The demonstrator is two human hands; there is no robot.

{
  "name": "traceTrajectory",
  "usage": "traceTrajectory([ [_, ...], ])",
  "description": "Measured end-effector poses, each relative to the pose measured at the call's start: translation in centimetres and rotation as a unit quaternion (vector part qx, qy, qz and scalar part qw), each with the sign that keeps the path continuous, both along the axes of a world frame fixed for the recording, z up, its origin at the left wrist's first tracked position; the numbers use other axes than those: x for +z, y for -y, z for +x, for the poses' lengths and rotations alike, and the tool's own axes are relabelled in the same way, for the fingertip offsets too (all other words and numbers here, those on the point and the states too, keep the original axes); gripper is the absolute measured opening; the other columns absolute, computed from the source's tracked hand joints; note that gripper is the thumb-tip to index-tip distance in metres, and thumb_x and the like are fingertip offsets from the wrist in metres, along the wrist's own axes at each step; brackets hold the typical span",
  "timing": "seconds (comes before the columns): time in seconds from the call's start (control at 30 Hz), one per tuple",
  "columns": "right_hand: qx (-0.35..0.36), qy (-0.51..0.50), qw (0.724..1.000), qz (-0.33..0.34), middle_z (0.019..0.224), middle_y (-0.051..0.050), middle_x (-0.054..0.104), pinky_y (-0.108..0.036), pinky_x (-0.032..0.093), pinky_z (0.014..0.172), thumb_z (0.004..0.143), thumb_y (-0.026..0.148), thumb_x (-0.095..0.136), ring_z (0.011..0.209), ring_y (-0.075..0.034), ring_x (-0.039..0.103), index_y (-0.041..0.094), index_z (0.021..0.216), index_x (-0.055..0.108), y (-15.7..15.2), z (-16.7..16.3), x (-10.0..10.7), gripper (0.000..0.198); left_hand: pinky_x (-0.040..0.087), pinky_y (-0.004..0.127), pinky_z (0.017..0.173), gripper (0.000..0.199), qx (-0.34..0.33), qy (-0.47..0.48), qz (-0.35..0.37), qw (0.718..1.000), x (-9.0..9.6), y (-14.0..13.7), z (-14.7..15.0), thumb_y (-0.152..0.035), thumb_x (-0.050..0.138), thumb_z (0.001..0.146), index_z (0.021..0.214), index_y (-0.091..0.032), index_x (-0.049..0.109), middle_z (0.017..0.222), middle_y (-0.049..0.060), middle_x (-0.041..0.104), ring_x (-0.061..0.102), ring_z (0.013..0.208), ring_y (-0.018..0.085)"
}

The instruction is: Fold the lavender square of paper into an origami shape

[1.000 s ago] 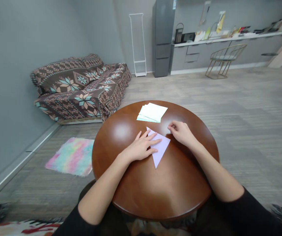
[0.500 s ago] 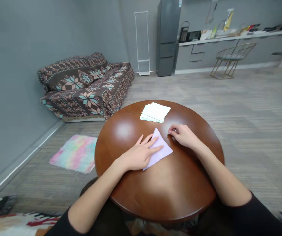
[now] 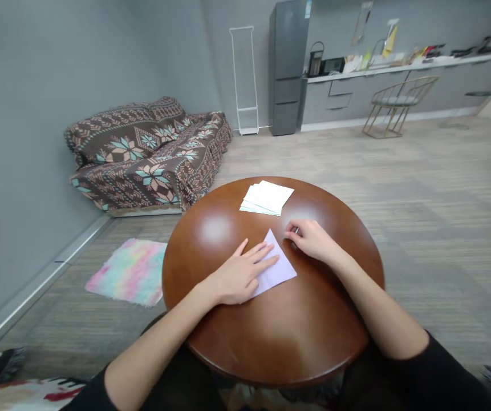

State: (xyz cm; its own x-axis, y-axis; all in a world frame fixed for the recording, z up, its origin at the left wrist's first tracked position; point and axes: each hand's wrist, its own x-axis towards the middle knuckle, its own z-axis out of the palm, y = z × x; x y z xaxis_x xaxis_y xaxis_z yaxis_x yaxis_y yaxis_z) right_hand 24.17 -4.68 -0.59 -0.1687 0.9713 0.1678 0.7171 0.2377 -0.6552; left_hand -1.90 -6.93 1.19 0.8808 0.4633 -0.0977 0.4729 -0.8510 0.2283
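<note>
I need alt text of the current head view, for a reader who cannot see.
A left hand lies over a triangular lilac paper on a round brown table, with the curled right hand nearby. Beyond lie overlapping pale paper sheets; a draped, patterned sofa stands farther back, left.

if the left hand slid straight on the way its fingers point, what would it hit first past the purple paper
Most likely the right hand, across from the left hand beyond the purple paper. Its height above the table is unclear, so contact isn't certain.
</note>
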Motion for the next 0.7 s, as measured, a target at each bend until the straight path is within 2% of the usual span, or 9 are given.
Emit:
traceTrajectory([
  [0.1, 0.04, -0.046, 0.998, 0.011, 0.084, -0.003, 0.07, -0.028, 0.045, 0.07, 0.087, 0.026, 0.064, 0.076, -0.018, 0.063, 0.02, 0.09, 0.064, 0.3, -0.7, 0.1, 0.007, 0.009, 0.058, 0.126, 0.06, 0.009, 0.025, 0.019, 0.999, -0.5, 0.0, -0.1, -0.019, 0.036, 0.099, 0.158, -0.029, 0.033, 0.168, 0.007, 0.025, 0.021, 0.156, 0.025],
  [0.17, 0.063, -0.063, 0.996, 0.009, 0.09, -0.004, 0.069, -0.028, 0.047, 0.073, 0.084, 0.026, 0.068, 0.083, -0.019, 0.064, 0.02, 0.096, 0.063, 0.4, -0.9, 0.0, 0.014, 0.011, 0.059, 0.126, 0.055, 0.014, 0.029, 0.041, 0.999, -0.9, 0.1, 0.0, -0.024, 0.033, 0.103, 0.157, -0.029, 0.034, 0.167, 0.007, 0.027, 0.023, 0.156, 0.025],
  [0.23, 0.074, -0.061, 0.995, -0.009, 0.093, -0.004, 0.068, -0.028, 0.047, 0.073, 0.083, 0.027, 0.07, 0.081, -0.018, 0.064, 0.019, 0.101, 0.061, 0.4, -1.0, -0.1, 0.021, 0.012, 0.059, 0.125, 0.054, 0.017, 0.022, 0.058, 0.998, -1.1, 0.2, 0.2, -0.027, 0.033, 0.104, 0.158, -0.027, 0.033, 0.167, 0.009, 0.028, 0.022, 0.156, 0.027],
  [0.33, 0.079, -0.041, 0.995, -0.037, 0.088, -0.001, 0.069, -0.028, 0.046, 0.069, 0.082, 0.028, 0.071, 0.073, -0.016, 0.063, 0.02, 0.103, 0.059, 0.4, -0.8, -0.2, 0.025, 0.014, 0.058, 0.125, 0.057, 0.029, 0.011, 0.071, 0.997, -1.1, 0.4, 0.5, -0.029, 0.032, 0.104, 0.16, -0.023, 0.026, 0.167, 0.011, 0.027, 0.021, 0.156, 0.027],
  [0.43, 0.093, -0.03, 0.994, -0.051, 0.078, 0.001, 0.069, -0.028, 0.045, 0.064, 0.081, 0.028, 0.074, 0.069, -0.017, 0.064, 0.021, 0.097, 0.06, 0.6, -0.8, -0.1, 0.022, 0.015, 0.057, 0.125, 0.057, 0.042, 0.0, 0.078, 0.996, -1.1, 0.4, 0.7, -0.032, 0.031, 0.105, 0.161, -0.022, 0.024, 0.168, 0.012, 0.025, 0.02, 0.156, 0.027],
  [0.5, 0.093, -0.046, 0.991, -0.09, 0.072, 0.001, 0.067, -0.027, 0.046, 0.057, 0.081, 0.029, 0.074, 0.063, -0.016, 0.064, 0.021, 0.09, 0.059, 0.9, -0.9, 0.2, 0.019, 0.015, 0.056, 0.125, 0.057, 0.055, -0.005, 0.086, 0.995, -1.3, 0.4, 0.7, -0.036, 0.032, 0.105, 0.16, -0.023, 0.027, 0.168, 0.012, 0.023, 0.02, 0.156, 0.028],
  [0.6, 0.064, -0.125, 0.973, -0.185, 0.068, 0.0, 0.065, -0.028, 0.051, 0.051, 0.086, 0.031, 0.07, 0.055, -0.016, 0.065, 0.02, 0.082, 0.054, 1.2, -1.1, 0.6, 0.019, 0.016, 0.055, 0.125, 0.059, 0.084, -0.003, 0.102, 0.991, -1.7, 0.4, 0.5, -0.041, 0.032, 0.105, 0.16, -0.023, 0.026, 0.168, 0.012, 0.023, 0.022, 0.156, 0.029],
  [0.7, 0.019, -0.225, 0.951, -0.21, 0.074, -0.003, 0.066, -0.03, 0.061, 0.059, 0.088, 0.03, 0.07, 0.069, -0.019, 0.07, 0.019, 0.081, 0.054, 1.2, -1.0, 0.8, 0.021, 0.019, 0.059, 0.124, 0.06, 0.128, 0.002, 0.116, 0.985, -2.1, 0.5, 0.4, -0.042, 0.033, 0.104, 0.16, -0.022, 0.026, 0.168, 0.013, 0.022, 0.024, 0.155, 0.032],
])
